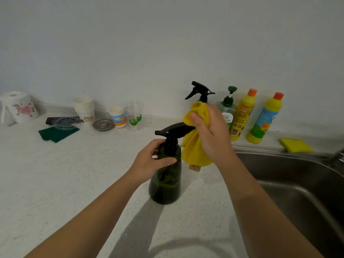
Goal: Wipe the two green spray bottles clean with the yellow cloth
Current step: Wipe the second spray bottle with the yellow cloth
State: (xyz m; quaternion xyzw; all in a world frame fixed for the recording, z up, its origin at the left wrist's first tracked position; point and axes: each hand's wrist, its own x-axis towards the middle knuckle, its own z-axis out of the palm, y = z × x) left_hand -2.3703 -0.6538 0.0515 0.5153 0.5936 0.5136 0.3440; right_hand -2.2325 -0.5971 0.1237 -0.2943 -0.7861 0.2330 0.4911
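Left hand [151, 161] grips the near green spray bottle [165, 183] neck; right hand [210, 131] clutches the yellow cloth [193, 151] against its nozzle.

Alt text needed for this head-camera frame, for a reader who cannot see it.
The left hand grips the neck of a near green spray bottle on a white counter, while the right hand wipes its black trigger head with a yellow cloth. A second spray bottle stands behind, beside a sink.
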